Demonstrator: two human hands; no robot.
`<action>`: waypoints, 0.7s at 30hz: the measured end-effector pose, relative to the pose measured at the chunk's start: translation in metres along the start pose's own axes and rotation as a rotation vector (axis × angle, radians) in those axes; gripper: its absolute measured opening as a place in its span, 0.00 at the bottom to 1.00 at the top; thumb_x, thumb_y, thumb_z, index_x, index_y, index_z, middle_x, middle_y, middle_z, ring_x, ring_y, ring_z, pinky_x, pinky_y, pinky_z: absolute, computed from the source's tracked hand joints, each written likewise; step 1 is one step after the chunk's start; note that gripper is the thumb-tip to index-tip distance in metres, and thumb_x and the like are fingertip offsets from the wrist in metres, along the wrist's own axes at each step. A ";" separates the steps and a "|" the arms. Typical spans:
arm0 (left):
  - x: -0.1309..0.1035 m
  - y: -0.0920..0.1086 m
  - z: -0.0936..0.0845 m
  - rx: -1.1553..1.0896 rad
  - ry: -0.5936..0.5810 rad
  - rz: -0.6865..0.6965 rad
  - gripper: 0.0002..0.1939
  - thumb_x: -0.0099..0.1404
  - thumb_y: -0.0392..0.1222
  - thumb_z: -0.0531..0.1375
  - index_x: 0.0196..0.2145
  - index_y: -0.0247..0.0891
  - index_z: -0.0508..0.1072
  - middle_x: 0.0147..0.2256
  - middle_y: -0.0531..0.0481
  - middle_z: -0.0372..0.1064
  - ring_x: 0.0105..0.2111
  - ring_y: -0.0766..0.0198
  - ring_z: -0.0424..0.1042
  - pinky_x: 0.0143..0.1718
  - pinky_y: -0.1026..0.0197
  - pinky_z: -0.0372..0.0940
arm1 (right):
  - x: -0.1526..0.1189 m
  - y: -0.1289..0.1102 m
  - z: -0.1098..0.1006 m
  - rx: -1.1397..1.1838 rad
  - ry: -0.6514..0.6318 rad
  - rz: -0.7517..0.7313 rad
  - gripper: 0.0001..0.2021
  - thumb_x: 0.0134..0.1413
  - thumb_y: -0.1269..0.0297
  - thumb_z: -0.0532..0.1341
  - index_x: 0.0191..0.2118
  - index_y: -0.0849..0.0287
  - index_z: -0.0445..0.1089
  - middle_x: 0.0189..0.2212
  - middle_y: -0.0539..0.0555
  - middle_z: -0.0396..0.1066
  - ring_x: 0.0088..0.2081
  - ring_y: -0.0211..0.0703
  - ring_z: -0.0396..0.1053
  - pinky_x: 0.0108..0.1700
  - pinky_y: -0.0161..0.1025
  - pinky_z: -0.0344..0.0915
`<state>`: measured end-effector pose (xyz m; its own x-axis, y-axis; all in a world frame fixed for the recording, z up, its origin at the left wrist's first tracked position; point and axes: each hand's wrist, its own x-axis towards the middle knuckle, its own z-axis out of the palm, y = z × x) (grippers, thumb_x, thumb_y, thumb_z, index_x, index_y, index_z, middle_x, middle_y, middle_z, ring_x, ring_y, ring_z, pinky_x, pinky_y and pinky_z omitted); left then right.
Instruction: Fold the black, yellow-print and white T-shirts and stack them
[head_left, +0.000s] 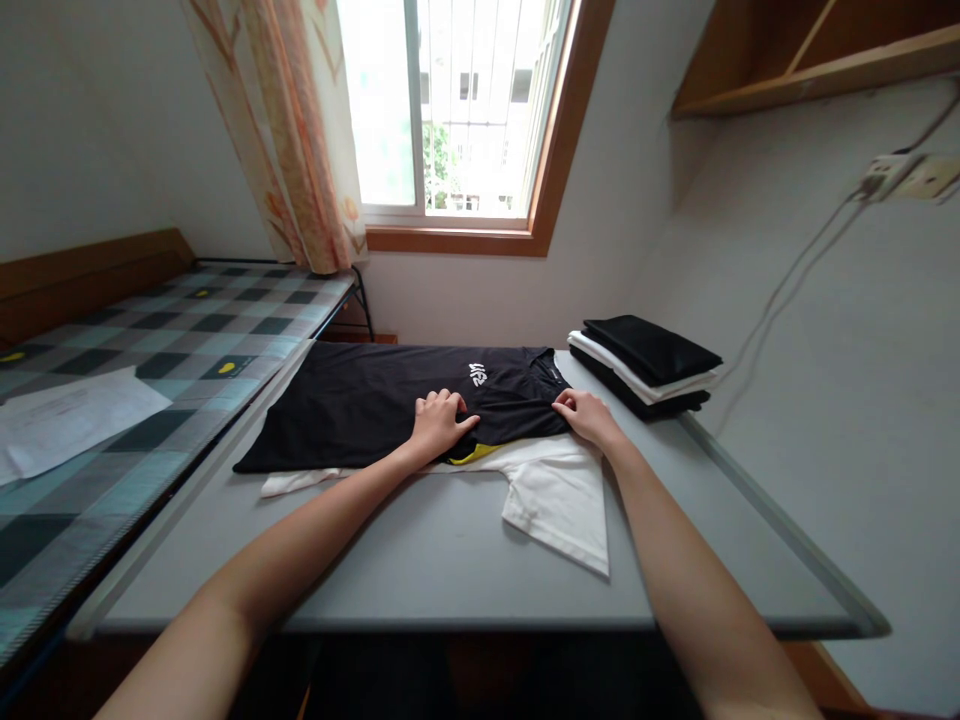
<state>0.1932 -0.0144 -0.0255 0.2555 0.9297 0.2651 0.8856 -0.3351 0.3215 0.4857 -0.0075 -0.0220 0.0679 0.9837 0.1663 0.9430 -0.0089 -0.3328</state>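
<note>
Curled, my left hand (442,425) rests on the black shirt (367,400), gripping or not I can't tell; my right hand (590,415) pinches its shoulder edge, probably keeping it straight over the white shirt (559,495) on the table (450,570). Beyond, folded clothes (649,355) sit stacked, likely for neatness.

The head view looks down across the near table (420,560), facing the window (450,110).
</note>
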 end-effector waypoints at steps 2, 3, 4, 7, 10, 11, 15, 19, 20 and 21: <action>0.000 -0.001 0.001 -0.034 -0.001 -0.001 0.13 0.63 0.53 0.62 0.35 0.40 0.72 0.39 0.47 0.71 0.43 0.54 0.66 0.45 0.54 0.57 | -0.001 -0.002 0.000 -0.008 -0.004 0.002 0.08 0.57 0.60 0.60 0.36 0.54 0.75 0.35 0.52 0.78 0.38 0.45 0.73 0.38 0.38 0.59; 0.001 -0.001 0.002 -0.056 0.000 0.003 0.12 0.64 0.52 0.62 0.35 0.41 0.72 0.38 0.48 0.71 0.43 0.54 0.67 0.45 0.54 0.57 | -0.001 -0.003 -0.001 -0.012 -0.006 0.004 0.08 0.57 0.60 0.60 0.36 0.54 0.75 0.35 0.52 0.78 0.38 0.45 0.73 0.38 0.38 0.58; 0.001 -0.001 0.003 -0.078 0.000 0.011 0.10 0.64 0.50 0.62 0.35 0.41 0.72 0.38 0.49 0.71 0.43 0.55 0.67 0.45 0.55 0.56 | -0.001 -0.003 -0.001 -0.015 -0.008 0.007 0.07 0.57 0.60 0.60 0.36 0.54 0.75 0.35 0.52 0.78 0.38 0.45 0.73 0.38 0.38 0.58; 0.001 -0.001 0.004 -0.133 -0.004 0.045 0.06 0.64 0.45 0.62 0.35 0.42 0.72 0.37 0.51 0.71 0.42 0.57 0.68 0.44 0.56 0.56 | -0.002 -0.006 -0.002 -0.021 -0.015 0.016 0.07 0.58 0.60 0.60 0.36 0.54 0.75 0.35 0.52 0.78 0.38 0.45 0.73 0.37 0.37 0.57; 0.000 -0.001 0.005 -0.174 -0.006 0.059 0.03 0.65 0.42 0.60 0.38 0.43 0.72 0.35 0.52 0.71 0.40 0.59 0.69 0.42 0.57 0.56 | -0.003 -0.006 -0.003 -0.020 -0.013 0.018 0.07 0.58 0.60 0.61 0.35 0.54 0.75 0.35 0.52 0.78 0.38 0.45 0.73 0.36 0.37 0.57; 0.000 -0.001 0.005 -0.190 -0.006 0.059 0.03 0.65 0.41 0.60 0.38 0.43 0.71 0.35 0.53 0.71 0.39 0.59 0.69 0.42 0.57 0.56 | -0.003 -0.006 -0.004 -0.020 -0.010 0.016 0.06 0.57 0.60 0.61 0.35 0.54 0.75 0.35 0.52 0.78 0.38 0.45 0.73 0.36 0.37 0.56; 0.001 -0.001 0.004 -0.257 0.003 0.041 0.04 0.65 0.37 0.58 0.39 0.42 0.71 0.34 0.53 0.70 0.37 0.61 0.70 0.40 0.59 0.58 | -0.003 -0.006 -0.005 -0.014 -0.006 0.022 0.06 0.56 0.61 0.62 0.34 0.54 0.75 0.34 0.52 0.78 0.37 0.45 0.72 0.35 0.37 0.56; 0.000 0.000 0.002 -0.232 0.009 0.036 0.05 0.65 0.36 0.57 0.37 0.42 0.72 0.34 0.52 0.69 0.37 0.61 0.70 0.40 0.59 0.58 | -0.004 -0.007 -0.005 -0.020 -0.007 0.028 0.06 0.56 0.61 0.62 0.34 0.54 0.75 0.34 0.52 0.78 0.37 0.44 0.72 0.36 0.37 0.55; 0.000 0.001 0.001 -0.217 0.008 0.035 0.05 0.66 0.36 0.57 0.37 0.42 0.72 0.34 0.52 0.69 0.38 0.60 0.70 0.40 0.59 0.58 | -0.004 -0.007 -0.005 -0.022 -0.006 0.027 0.06 0.56 0.61 0.62 0.34 0.54 0.75 0.34 0.52 0.78 0.37 0.44 0.72 0.36 0.37 0.55; -0.001 0.001 0.000 -0.203 0.006 0.033 0.05 0.66 0.36 0.57 0.37 0.42 0.72 0.35 0.52 0.69 0.38 0.60 0.70 0.40 0.58 0.58 | -0.004 -0.007 -0.005 -0.025 -0.006 0.028 0.06 0.57 0.61 0.62 0.34 0.54 0.75 0.34 0.52 0.78 0.37 0.44 0.72 0.36 0.37 0.55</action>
<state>0.1943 -0.0156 -0.0255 0.2804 0.9169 0.2841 0.7804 -0.3901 0.4887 0.4803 -0.0123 -0.0158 0.0930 0.9840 0.1519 0.9486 -0.0412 -0.3138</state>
